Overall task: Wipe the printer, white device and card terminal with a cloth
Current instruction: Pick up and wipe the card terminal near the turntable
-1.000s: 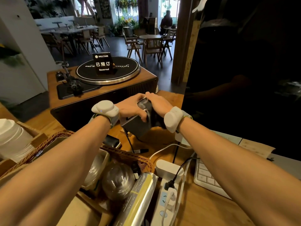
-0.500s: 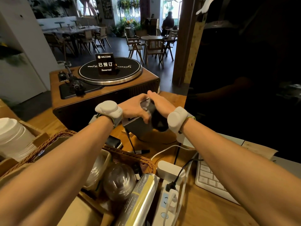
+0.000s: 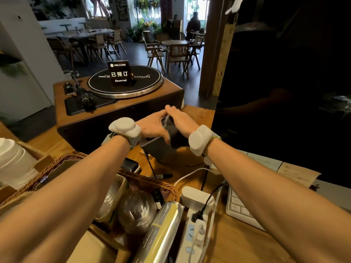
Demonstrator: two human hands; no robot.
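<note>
The small grey printer (image 3: 159,149) sits at the far part of the wooden bench (image 3: 237,245), just in front of the wood-cased turntable (image 3: 117,105), tipped at an angle. The left hand (image 3: 154,126) has its grip clamped on it, fingers curled over the top and thumb down the near face. A dark cloth (image 3: 175,136) lies against the printer's right side, and the right hand (image 3: 181,120) presses it there with fingers laid out fairly straight, not closed round it; the thumb is hidden. The two hands' fingertips meet over the top.

A black marker (image 3: 165,175) lies on the bench nearer the person. Closer in are a wicker basket (image 3: 152,182), a white power strip (image 3: 190,236) and a pale keyboard (image 3: 239,207). A big dark screen (image 3: 284,82) stands at the right, and a black "Reserved" sign (image 3: 119,74) rests on the platter.
</note>
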